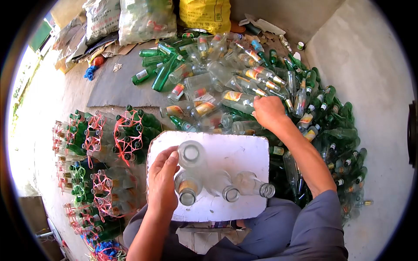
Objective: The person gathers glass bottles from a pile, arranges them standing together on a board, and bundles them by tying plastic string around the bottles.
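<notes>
Several clear glass bottles lie on a white board (244, 150) across my lap, with their mouths toward me. My left hand (163, 174) is at the board's left edge, fingers loosely curved against the side of the upper-left clear bottle (190, 153), not wrapped round it. Below that one is a clear bottle with an orange label (188, 188); two more clear bottles (224, 185) are to its right. My right hand (268, 111) reaches past the board into the pile, its fingers closed on the neck end of a clear labelled bottle (237, 101).
A heap of loose green and clear bottles (200, 80) spreads ahead and along the right wall (365, 65). On the left stand bundles of bottles tied with pink string (128, 135). White sacks (146, 21) and a yellow sack (204, 15) stand at the back.
</notes>
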`<state>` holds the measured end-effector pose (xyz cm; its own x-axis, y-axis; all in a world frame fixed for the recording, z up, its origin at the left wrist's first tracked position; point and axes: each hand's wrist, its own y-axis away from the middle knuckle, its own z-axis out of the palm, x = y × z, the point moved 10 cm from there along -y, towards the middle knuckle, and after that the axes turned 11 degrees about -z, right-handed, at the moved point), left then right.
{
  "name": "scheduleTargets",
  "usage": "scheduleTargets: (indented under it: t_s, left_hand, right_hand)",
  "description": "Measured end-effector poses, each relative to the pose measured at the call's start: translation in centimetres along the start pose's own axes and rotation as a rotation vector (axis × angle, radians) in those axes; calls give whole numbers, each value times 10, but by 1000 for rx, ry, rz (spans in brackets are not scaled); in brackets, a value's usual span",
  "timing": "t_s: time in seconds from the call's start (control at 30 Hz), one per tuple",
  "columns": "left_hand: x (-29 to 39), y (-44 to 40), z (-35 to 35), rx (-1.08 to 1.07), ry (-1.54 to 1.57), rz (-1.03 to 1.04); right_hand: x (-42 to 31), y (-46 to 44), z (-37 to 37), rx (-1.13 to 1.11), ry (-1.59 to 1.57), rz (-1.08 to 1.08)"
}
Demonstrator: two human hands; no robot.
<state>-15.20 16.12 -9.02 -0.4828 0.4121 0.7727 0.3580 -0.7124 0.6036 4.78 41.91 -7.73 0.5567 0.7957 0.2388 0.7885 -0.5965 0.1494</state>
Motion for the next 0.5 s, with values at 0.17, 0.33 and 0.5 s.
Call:
scheduleTargets:
  t_s: [0.17, 0.33, 0.5]
  left_hand:
    - [-1, -6, 0, -2, 14, 22]
    - [2, -9, 3, 7, 8, 35]
    - [6, -2, 2, 14, 18, 56]
  right_hand:
    - [-22, 45, -79, -12, -5, -76]
    - [-52, 71, -125, -114, 26, -202]
    - [-89, 81, -143, -155, 46, -307]
